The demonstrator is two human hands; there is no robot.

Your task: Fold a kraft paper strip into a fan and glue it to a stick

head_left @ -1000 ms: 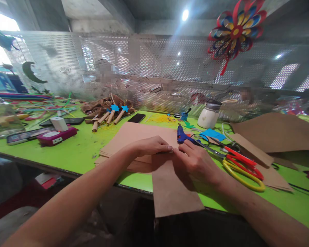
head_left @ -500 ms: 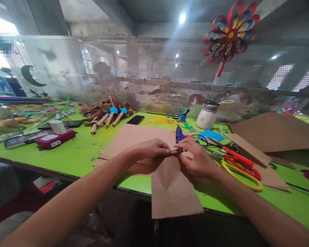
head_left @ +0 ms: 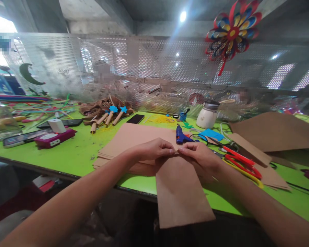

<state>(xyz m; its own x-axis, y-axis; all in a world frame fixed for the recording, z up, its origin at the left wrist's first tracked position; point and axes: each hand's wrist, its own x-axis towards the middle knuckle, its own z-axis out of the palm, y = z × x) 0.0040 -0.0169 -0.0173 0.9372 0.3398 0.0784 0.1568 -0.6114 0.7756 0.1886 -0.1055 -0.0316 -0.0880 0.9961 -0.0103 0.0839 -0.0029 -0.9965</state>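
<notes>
Glue gun (head_left: 180, 134) behind hands (head_left: 179, 150).

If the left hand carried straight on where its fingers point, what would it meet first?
Most likely the fingertips of the right hand, which face those of the left hand at the upper edge of the paper. Their exact depths are hard to judge.

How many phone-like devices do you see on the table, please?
3: the middle one beyond the paper stack, the leftmost one beside the purple block, and the dark one behind that block. Others may be hidden.
</notes>
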